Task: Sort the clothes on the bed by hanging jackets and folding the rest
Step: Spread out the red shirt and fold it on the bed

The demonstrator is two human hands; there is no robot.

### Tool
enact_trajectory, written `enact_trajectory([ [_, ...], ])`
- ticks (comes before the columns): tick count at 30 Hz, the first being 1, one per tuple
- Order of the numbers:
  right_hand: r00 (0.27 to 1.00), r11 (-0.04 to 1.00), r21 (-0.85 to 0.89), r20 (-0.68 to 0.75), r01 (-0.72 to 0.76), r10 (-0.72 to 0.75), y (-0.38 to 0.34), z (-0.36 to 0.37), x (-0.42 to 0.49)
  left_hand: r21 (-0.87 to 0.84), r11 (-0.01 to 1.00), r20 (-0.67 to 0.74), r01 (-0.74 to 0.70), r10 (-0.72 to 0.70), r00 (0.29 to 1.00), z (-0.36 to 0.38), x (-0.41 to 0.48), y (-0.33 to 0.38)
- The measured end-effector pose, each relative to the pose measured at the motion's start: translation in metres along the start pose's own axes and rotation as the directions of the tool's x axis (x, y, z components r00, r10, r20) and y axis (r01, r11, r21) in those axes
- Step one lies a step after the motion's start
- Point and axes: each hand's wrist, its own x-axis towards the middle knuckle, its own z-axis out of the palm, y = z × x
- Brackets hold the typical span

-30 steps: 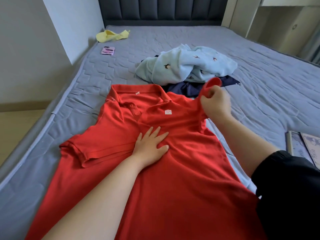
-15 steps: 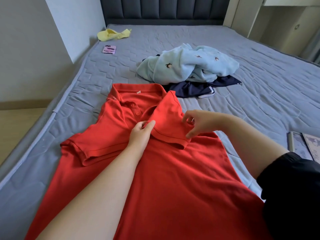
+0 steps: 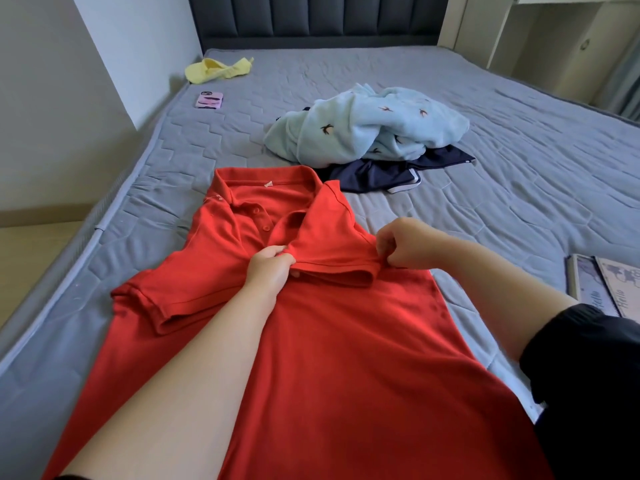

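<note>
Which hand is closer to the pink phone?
Left. The left hand grips the red shirt at its sleeve, right of the pink phone and nearer the person; the right hand pinches the sleeve's other end, farther right.

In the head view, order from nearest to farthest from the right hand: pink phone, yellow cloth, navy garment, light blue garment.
From the right hand:
1. navy garment, just beyond it.
2. light blue garment, behind that.
3. pink phone, far left.
4. yellow cloth, back left corner.

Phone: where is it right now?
Head view, upper left: the phone lies on the mattress near its left edge, in front of the yellow cloth and left of the light blue garment.
</note>
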Motion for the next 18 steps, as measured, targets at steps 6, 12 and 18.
enact_trajectory([
  [6, 0.982, 0.967, 0.241, -0.148, -0.080, 0.118, 0.001, -0.006, 0.003, 0.150, 0.964, -0.138, -0.220, 0.241, 0.961, 0.009, -0.018, -0.008],
  [12, 0.991, 0.993, 0.035, 0.081, -0.114, 0.111, -0.006, 0.020, 0.014, 0.770, 0.330, 0.158, -0.547, 0.731, 0.664, 0.025, -0.041, -0.028],
  [18, 0.981, 0.999, 0.029, -0.195, 0.017, -0.011, -0.015, 0.032, 0.025, 0.906, 0.136, 0.293, -0.401, 0.482, 0.826, 0.026, -0.041, -0.032],
])
